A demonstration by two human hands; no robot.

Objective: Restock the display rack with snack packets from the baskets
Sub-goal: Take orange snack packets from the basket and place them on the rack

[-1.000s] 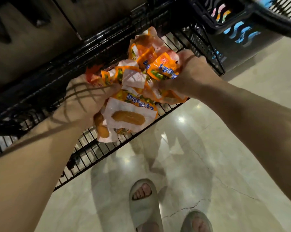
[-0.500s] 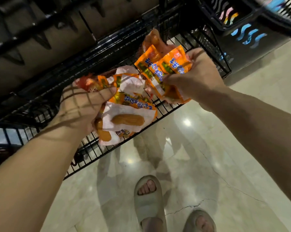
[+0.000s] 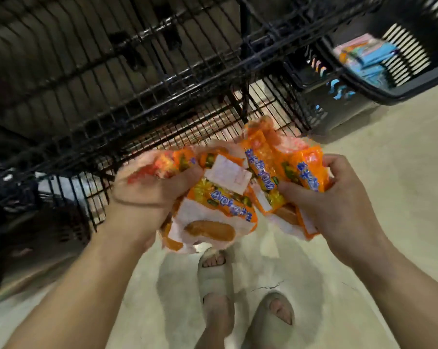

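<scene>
Orange snack packets (image 3: 228,195) are held bunched at centre frame near the front edge of the black wire rack (image 3: 162,96), left hand (image 3: 152,195) and right hand (image 3: 339,202) each curled tightly round a share; they are best squared into one stack before being set flat on it.

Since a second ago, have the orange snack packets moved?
Yes. The snack packets have come back off the wire shelf and are now held over the floor.
</scene>
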